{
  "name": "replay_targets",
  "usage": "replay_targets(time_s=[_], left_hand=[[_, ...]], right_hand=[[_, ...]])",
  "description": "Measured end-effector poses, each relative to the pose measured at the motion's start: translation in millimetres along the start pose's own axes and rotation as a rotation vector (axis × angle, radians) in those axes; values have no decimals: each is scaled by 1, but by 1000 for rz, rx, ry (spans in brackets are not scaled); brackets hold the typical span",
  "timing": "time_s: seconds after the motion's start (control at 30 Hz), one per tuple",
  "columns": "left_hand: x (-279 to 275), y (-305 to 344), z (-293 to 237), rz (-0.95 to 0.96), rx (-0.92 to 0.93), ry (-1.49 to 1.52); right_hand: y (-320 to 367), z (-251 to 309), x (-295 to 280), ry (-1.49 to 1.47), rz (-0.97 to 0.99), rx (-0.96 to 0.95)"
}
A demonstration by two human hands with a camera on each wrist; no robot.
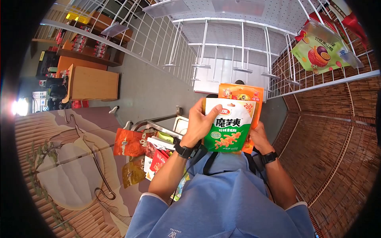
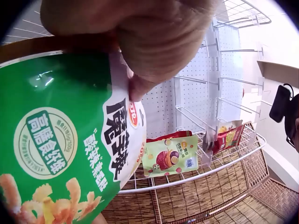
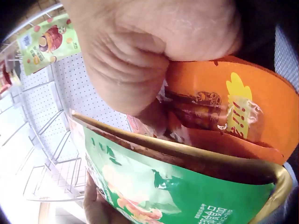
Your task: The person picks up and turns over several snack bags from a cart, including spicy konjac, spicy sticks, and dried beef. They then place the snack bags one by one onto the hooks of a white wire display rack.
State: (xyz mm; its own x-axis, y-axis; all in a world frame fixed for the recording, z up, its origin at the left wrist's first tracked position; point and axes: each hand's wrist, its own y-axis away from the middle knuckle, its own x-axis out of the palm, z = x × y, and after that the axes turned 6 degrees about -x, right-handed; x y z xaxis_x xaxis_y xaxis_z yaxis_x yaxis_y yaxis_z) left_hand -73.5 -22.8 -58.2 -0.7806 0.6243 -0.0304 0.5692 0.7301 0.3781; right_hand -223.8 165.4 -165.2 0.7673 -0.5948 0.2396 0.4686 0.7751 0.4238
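Note:
In the head view my left hand [image 1: 200, 123] grips a green-and-white snack bag [image 1: 228, 139] by its left side, thumb across the front. The bag's printed face is turned up toward me. Behind it my right hand [image 1: 260, 139] holds orange snack bags [image 1: 242, 91] at their right edge. Seen from the left wrist, the thumb [image 2: 159, 46] presses on the top of the green-and-white bag [image 2: 70, 102]. The right wrist view shows the right hand [image 3: 135, 56] around an orange bag [image 3: 266, 112], with the green-and-white bag [image 3: 177, 186] alongside. Its fingertips are hidden between the bags.
Ahead stands a white wire display rack [image 1: 222, 22] with several hooks. A light green fruit-snack bag [image 1: 319, 53] hangs at its right side. Several snack bags, one red-orange [image 1: 129, 142], lie at a metal-framed cart [image 1: 152, 122] to my left. Woven panels [image 1: 317, 146] line the right.

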Motion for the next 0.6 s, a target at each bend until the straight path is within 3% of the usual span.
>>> replay_targets(time_s=[0.6], left_hand=[[2, -2, 1, -81, 61, -16]], right_hand=[[0, -1, -2, 23, 14, 7]])
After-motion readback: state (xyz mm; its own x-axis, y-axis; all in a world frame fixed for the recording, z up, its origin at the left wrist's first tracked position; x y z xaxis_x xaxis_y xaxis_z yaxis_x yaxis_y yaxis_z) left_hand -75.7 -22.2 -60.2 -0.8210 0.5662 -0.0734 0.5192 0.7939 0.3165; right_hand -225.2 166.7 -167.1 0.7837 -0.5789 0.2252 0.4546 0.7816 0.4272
